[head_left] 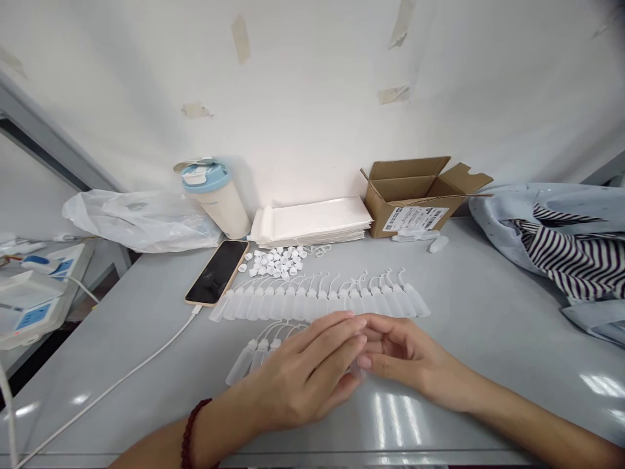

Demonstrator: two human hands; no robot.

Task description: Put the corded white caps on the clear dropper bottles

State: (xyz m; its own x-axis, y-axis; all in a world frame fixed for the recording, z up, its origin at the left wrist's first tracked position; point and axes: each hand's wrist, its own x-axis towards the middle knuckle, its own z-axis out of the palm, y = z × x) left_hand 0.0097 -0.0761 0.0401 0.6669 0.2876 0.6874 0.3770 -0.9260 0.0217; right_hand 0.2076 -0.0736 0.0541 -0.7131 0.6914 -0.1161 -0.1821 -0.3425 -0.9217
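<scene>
My left hand [303,372], with a dark red bead bracelet on its wrist, meets my right hand [415,355] near the front of the table. Both hands are closed around a small translucent plastic bottle [356,370]; only a sliver of it shows between the fingers, the rest is hidden. Just beyond them lies a long row of similar small bottles [299,303] with thin loops at their necks. A few more bottles [243,362] lie in a second row, partly covered by my left hand. Farther back is a heap of small white caps [276,262].
A phone [217,272] on a white cable [127,378] lies at left. Behind stand a cup with a blue lid [217,198], a plastic bag [141,221], a stack of white envelopes [315,220] and an open cardboard box [415,202]. Striped cloth [576,254] is at right.
</scene>
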